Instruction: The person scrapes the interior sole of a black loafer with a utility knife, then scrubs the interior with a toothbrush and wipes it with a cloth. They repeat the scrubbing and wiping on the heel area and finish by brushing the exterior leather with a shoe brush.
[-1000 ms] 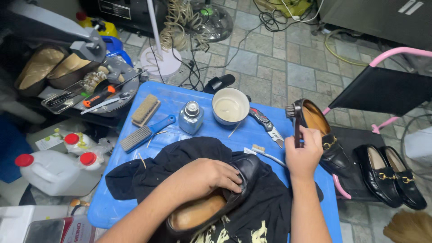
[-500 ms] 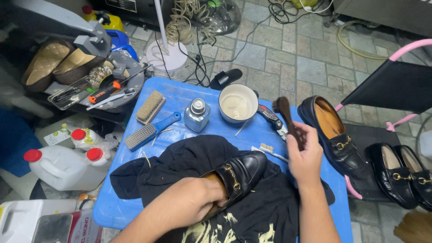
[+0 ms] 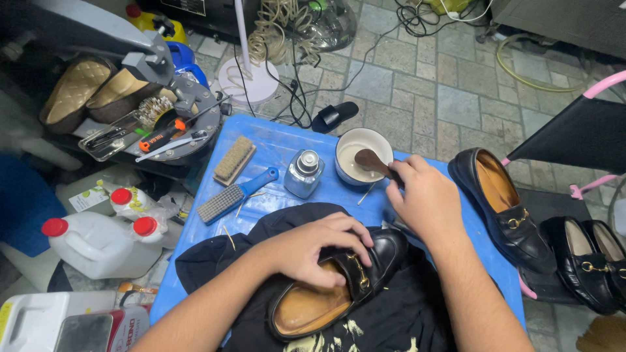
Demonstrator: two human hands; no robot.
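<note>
A black loafer (image 3: 385, 251) with a tan insole and a gold buckle lies on a black cloth (image 3: 274, 225) on the blue table (image 3: 280, 140). My left hand (image 3: 313, 251) presses down on the loafer's opening. My right hand (image 3: 424, 199) grips a small brown wooden brush (image 3: 370, 161), whose head is inside the white bowl (image 3: 360, 155) of pale liquid.
A glass bottle (image 3: 304, 173), a wooden brush (image 3: 233, 160) and a blue-handled brush (image 3: 238, 194) lie on the table's far left. Another black loafer (image 3: 502, 208) sits at the right edge; a pair (image 3: 596, 257) stands beyond. White jugs with red caps (image 3: 98, 238) are at the left.
My right hand has swung the brush left from beside the right-hand loafer and lowered its head into the bowl. My left hand turned the loafer and shifted to its top.
</note>
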